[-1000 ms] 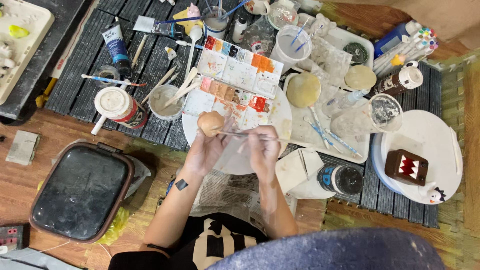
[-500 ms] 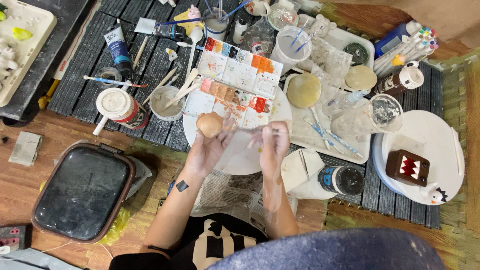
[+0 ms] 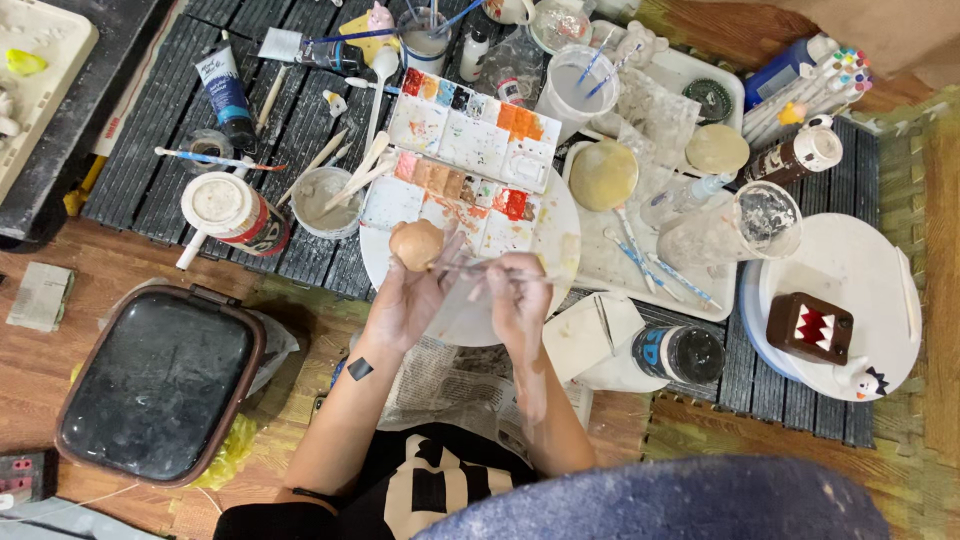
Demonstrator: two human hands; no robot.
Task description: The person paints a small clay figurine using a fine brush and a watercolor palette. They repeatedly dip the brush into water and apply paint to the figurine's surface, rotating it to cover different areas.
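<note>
cluttered floor workspace, paints spread everywhere. the left hand has lifted the tan clay ball a little higher above the round white plate, fingers cupped around it, while the right hand pinches a thin brush now angled toward the ball, so painting looks underway.

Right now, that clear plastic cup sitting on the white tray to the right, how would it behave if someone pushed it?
The clear cup looks thin-walled and nearly empty, so it is probably light and would likely slide or tip rather than resist. It stands taller than it is wide on the cluttered white tray, so a nudge near the rim might topple it. Its thin plastic would probably flex under a squeeze.
</note>
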